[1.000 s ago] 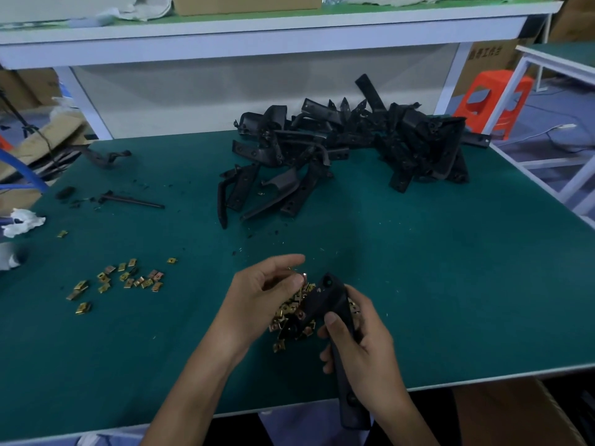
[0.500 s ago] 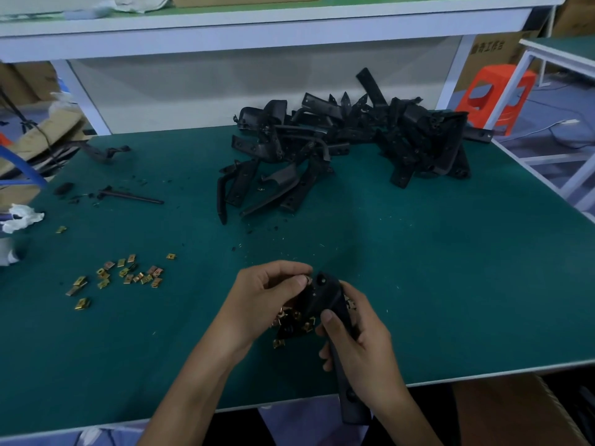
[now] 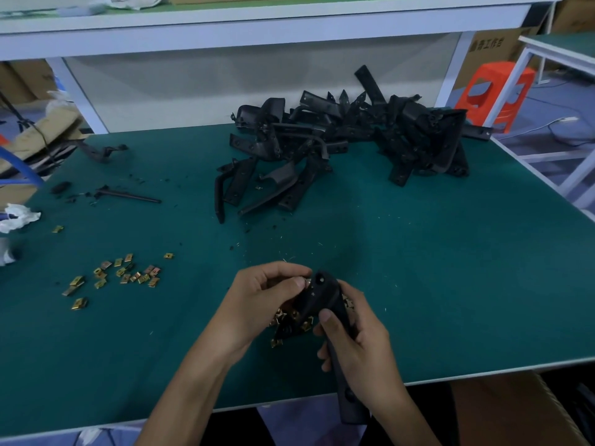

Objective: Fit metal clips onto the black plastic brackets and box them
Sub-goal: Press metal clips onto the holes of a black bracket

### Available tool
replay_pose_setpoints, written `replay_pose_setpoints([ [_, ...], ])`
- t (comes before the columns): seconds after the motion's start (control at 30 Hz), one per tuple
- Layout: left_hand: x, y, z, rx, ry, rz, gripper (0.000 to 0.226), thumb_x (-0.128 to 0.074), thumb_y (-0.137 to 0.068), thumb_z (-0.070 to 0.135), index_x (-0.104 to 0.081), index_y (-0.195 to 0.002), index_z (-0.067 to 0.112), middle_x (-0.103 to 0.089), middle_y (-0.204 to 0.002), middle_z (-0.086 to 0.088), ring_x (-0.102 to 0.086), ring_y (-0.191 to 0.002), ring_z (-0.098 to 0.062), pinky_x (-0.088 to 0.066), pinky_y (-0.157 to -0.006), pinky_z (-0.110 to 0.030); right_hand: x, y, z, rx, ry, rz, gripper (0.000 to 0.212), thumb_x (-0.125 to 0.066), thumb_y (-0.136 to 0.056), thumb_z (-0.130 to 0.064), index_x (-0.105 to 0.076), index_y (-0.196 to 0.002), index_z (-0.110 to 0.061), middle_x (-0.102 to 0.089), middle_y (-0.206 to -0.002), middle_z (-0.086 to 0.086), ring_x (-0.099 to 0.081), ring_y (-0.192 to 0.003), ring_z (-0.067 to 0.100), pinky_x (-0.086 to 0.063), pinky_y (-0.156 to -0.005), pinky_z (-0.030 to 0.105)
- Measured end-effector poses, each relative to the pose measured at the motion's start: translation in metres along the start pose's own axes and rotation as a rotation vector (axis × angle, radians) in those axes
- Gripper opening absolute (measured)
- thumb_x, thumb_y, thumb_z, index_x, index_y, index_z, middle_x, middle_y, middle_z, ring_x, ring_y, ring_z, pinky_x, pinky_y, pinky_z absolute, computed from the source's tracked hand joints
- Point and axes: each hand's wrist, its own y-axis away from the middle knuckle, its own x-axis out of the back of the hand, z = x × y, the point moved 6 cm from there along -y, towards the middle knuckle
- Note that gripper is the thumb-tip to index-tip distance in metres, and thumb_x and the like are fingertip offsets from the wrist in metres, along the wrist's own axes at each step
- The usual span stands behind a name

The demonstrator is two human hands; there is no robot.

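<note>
My right hand grips a long black plastic bracket near the table's front edge, its top end pointing away from me. My left hand pinches a small metal clip against the bracket's top end. Under both hands lies a small heap of brass-coloured clips, partly hidden. A big pile of black brackets lies at the back of the green table. Several more clips are scattered at the left.
A loose black rod-like part and black scraps lie at the back left. White crumpled paper sits at the left edge. A cardboard box stands below the table's front right. An orange stool stands beyond the right edge.
My left hand has brought the clip from the heap up to the bracket's top end and closed round it. My right hand has kept its grip on the bracket.
</note>
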Motion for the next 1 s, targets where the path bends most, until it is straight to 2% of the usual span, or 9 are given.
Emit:
replay_pose_setpoints([
  [0.2,0.004,-0.003,0.008,-0.028,-0.079,-0.061,0.02,-0.07,-0.09,0.001,-0.08,-0.089,0.019,-0.077,-0.087,-0.004,-0.069,-0.08,-0.011,-0.056,-0.075,-0.019,-0.003,-0.002,0.002,0.014,0.035,-0.047,0.036,-0.061,-0.093,-0.049,-0.054,-0.128,-0.055,-0.071,-0.086,0.004,-0.065,-0.053,0.026,-0.054,-0.048,0.035],
  [0.37,0.004,-0.004,0.014,-0.027,-0.149,-0.154,0.028,-0.067,-0.092,0.0,-0.072,-0.109,0.022,-0.07,-0.078,-0.003,-0.063,-0.074,-0.011,-0.05,-0.07,-0.017,-0.003,-0.003,0.004,0.026,0.033,-0.075,0.038,-0.061,-0.093,-0.048,-0.055,-0.131,-0.05,-0.07,-0.084,0.004,-0.064,-0.052,0.023,-0.054,-0.047,0.034],
  [0.5,0.003,-0.006,0.015,-0.025,-0.203,-0.213,0.031,-0.07,-0.091,0.005,-0.07,-0.114,0.026,-0.068,-0.077,-0.002,-0.061,-0.074,-0.011,-0.049,-0.072,-0.019,-0.004,-0.003,0.005,0.007,0.027,-0.096,0.039,-0.061,-0.091,-0.051,-0.054,-0.13,-0.053,-0.071,-0.084,0.005,-0.064,-0.051,0.024,-0.053,-0.046,0.033],
  [0.63,-0.005,-0.008,0.011,-0.008,-0.212,-0.24,0.032,-0.07,-0.079,0.02,-0.072,-0.111,0.025,-0.065,-0.071,0.006,-0.06,-0.073,-0.008,-0.048,-0.072,-0.018,-0.004,-0.003,0.003,0.019,0.04,-0.08,0.035,-0.06,-0.095,-0.042,-0.054,-0.128,-0.053,-0.071,-0.084,0.004,-0.064,-0.052,0.023,-0.053,-0.046,0.034],
  [0.8,-0.006,-0.01,0.011,-0.02,-0.215,-0.261,0.027,-0.069,-0.091,0.005,-0.071,-0.112,0.022,-0.065,-0.07,0.008,-0.06,-0.071,-0.006,-0.049,-0.069,-0.016,-0.002,-0.001,0.002,0.031,0.035,-0.057,0.034,-0.06,-0.095,-0.042,-0.055,-0.127,-0.053,-0.07,-0.083,0.004,-0.063,-0.051,0.023,-0.053,-0.046,0.033],
  [1.0,-0.006,-0.006,0.011,-0.033,-0.229,-0.214,0.026,-0.068,-0.093,0.005,-0.071,-0.11,0.024,-0.069,-0.075,0.004,-0.064,-0.073,-0.008,-0.051,-0.071,-0.018,-0.003,-0.001,-0.004,0.041,0.03,-0.038,0.033,-0.06,-0.101,-0.03,-0.056,-0.123,-0.055,-0.07,-0.085,0.006,-0.063,-0.052,0.024,-0.054,-0.047,0.035],
])
